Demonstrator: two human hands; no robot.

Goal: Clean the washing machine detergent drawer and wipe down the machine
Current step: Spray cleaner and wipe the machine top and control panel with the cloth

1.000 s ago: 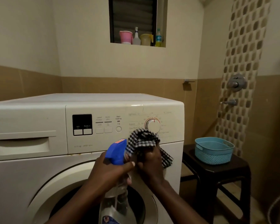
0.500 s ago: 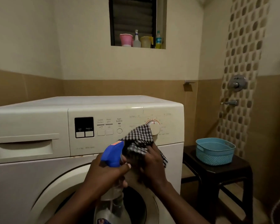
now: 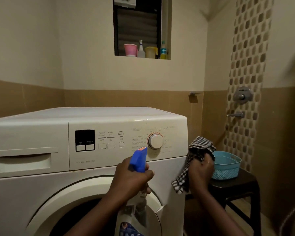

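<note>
Beige walls over a band of brown tile close in a small bathroom, with a white washer (image 3: 85,150) filling the lower left. Its drawer (image 3: 22,159) sits shut at 9 o'clock on the front panel, left of the dark display (image 3: 84,140) and the dial (image 3: 155,140). The round door (image 3: 92,201) takes up the washer's front at 6 o'clock.

At centre, the left hand (image 3: 129,181) is wrapped tight around the neck of a spray bottle (image 3: 138,160), its blue head pointing up toward the panel just below the dial; the clear body hangs down in front of the door. At 3 o'clock from it, the right hand (image 3: 200,174) is clenched on a checked cloth (image 3: 197,154), off the washer's right edge, with one end of the cloth dangling below the fist.

Behind that hand a teal basket (image 3: 228,169) rests on a dark stool (image 3: 242,186). At 12 o'clock a wall niche (image 3: 141,29) holds a pink cup, a white bottle, a yellow cup and a green bottle. Taps (image 3: 242,96) are mounted on the mosaic strip at 2 o'clock.
</note>
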